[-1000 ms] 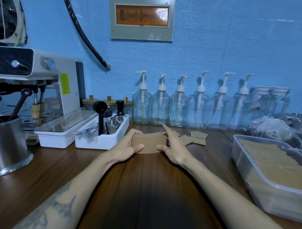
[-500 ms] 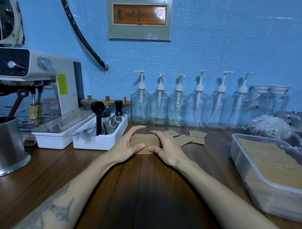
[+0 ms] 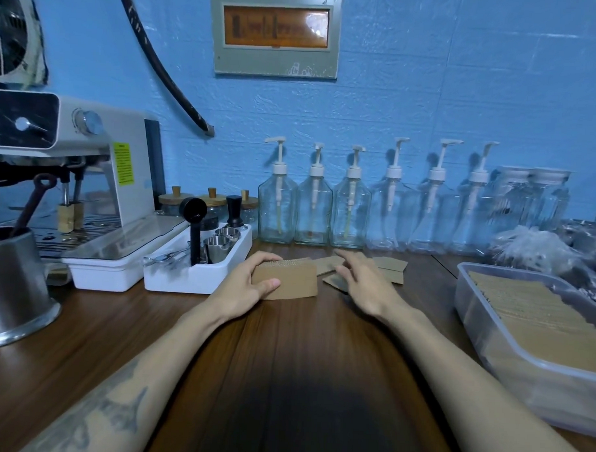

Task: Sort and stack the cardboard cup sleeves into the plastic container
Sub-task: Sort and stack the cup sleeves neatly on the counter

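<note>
My left hand point(image 3: 250, 285) pinches the stack of ribbed cardboard sleeves point(image 3: 288, 281), standing on edge, long axis left-right. My right hand point(image 3: 364, 280), fingers spread, hovers over loose flat sleeves point(image 3: 388, 268).

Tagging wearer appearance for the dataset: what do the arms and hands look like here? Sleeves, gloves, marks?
Both forearms are bare: no sleeves reach into view. The left hand and right hand wear no gloves, and no rings or watch show. The left forearm carries a dark grey-blue tattoo with pointed, jagged shapes near the bottom edge of the picture; its design is unclear. The right forearm shows no markings.
</note>
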`<state>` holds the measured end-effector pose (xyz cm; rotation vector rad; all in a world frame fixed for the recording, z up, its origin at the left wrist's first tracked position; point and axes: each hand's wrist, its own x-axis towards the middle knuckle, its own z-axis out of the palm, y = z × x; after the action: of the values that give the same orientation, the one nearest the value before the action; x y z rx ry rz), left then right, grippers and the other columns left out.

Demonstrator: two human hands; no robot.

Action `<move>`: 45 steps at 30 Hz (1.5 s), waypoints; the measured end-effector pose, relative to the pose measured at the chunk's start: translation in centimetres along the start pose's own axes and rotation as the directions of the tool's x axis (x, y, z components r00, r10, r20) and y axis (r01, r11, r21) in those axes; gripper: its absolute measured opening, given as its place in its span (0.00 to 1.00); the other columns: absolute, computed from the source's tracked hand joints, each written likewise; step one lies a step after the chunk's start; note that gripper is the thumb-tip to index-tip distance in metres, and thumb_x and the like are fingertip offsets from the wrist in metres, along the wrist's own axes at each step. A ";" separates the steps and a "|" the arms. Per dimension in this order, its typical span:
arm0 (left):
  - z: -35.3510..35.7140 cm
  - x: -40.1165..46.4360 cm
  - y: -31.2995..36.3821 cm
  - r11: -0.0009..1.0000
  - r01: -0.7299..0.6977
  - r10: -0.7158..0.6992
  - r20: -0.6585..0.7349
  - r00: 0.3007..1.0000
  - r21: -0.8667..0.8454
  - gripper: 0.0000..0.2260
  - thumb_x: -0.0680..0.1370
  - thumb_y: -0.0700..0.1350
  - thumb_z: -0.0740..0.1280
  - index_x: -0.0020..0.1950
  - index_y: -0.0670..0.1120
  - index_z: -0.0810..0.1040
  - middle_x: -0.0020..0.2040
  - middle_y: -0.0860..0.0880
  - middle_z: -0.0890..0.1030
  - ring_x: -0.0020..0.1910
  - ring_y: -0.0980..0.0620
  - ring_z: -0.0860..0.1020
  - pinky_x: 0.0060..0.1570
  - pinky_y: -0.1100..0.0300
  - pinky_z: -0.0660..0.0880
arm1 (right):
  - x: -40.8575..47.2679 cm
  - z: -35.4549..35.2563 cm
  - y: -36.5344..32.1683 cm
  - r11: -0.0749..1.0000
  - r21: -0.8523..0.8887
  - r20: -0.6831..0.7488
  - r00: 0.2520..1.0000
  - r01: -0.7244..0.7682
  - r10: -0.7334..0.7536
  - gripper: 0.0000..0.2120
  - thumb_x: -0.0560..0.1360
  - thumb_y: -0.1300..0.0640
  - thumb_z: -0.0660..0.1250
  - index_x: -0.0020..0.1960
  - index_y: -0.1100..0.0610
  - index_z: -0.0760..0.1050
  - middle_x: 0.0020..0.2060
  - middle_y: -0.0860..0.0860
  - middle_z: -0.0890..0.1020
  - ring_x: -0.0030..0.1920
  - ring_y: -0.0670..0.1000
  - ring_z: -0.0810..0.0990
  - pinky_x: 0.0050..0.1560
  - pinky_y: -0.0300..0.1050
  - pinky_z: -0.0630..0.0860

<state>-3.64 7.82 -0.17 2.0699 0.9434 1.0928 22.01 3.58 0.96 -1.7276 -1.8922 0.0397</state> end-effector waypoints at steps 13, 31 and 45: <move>-0.1 0.2 -0.4 0.999 0.023 -0.023 0.007 1.000 0.027 0.15 0.79 0.43 0.70 0.64 0.53 0.74 0.57 0.58 0.78 0.54 0.66 0.76 0.48 0.75 0.72 | 0.7 -0.2 3.2 0.973 -0.172 0.052 0.985 -0.151 0.162 0.16 0.79 0.43 0.61 0.62 0.49 0.68 0.61 0.51 0.71 0.66 0.55 0.70 0.65 0.56 0.62; -0.3 0.5 -1.2 1.000 0.025 -0.025 0.013 1.000 0.013 0.15 0.78 0.45 0.70 0.62 0.59 0.74 0.59 0.58 0.78 0.57 0.59 0.78 0.58 0.59 0.75 | 0.9 0.0 1.5 0.987 -0.162 0.170 0.984 -0.015 0.043 0.13 0.76 0.39 0.62 0.45 0.48 0.65 0.45 0.46 0.75 0.47 0.52 0.74 0.46 0.49 0.66; -0.1 0.2 -0.6 0.999 0.036 -0.037 0.036 0.999 0.024 0.16 0.80 0.45 0.68 0.66 0.57 0.72 0.59 0.57 0.78 0.56 0.61 0.77 0.52 0.68 0.74 | 1.5 -1.7 0.2 0.944 0.219 0.155 0.964 -0.246 0.215 0.19 0.72 0.50 0.75 0.54 0.60 0.73 0.48 0.52 0.76 0.48 0.50 0.74 0.45 0.41 0.69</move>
<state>-3.88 8.33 -0.52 2.0760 0.9762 1.0263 22.91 4.38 2.87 -1.8050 -1.6826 0.4596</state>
